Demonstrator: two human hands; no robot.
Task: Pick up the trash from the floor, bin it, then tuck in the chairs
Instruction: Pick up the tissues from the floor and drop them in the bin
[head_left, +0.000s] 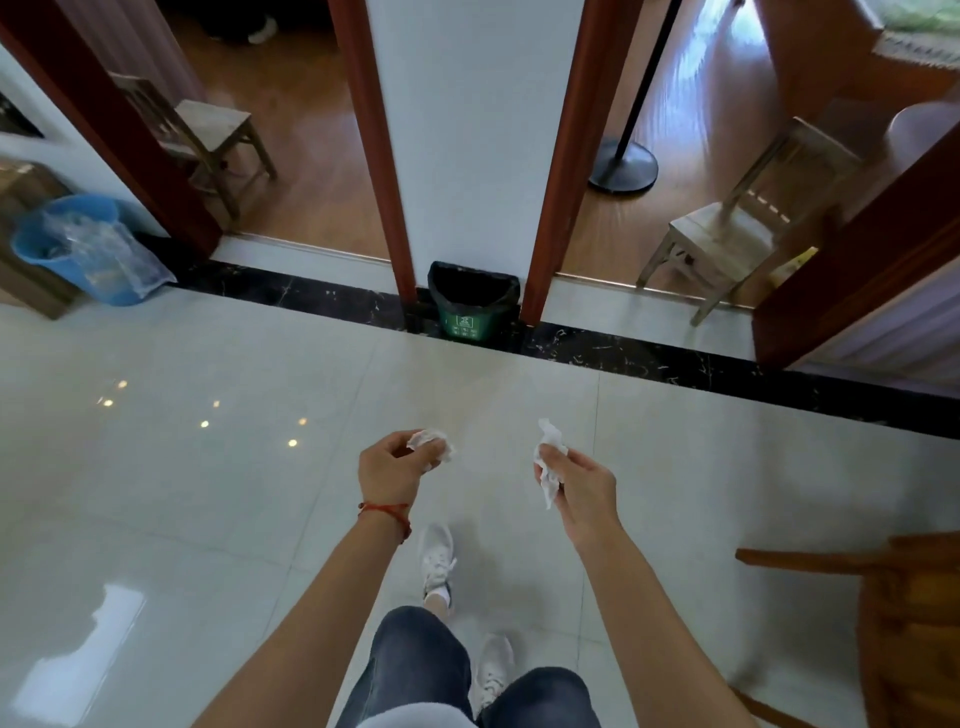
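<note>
Left hand (387, 467) grip: being clamped on crumpled tissue (430, 444) | right hand (582, 486): pinching second tissue (549, 457) | judged light, soft, crushable; pinching anywhere suffices | green bin (470, 301) ahead at wall.

blue bucket (62, 244) with crumpled clear plastic (106, 249) is sitting by the left wall, a black floor stand (623, 166) is standing on the wood floor through the right doorway, ceiling lights are reflecting off the glossy tiles (208, 415)

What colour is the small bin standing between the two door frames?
Green, with a black bag lining it: the bin shows best in the head view.
</note>
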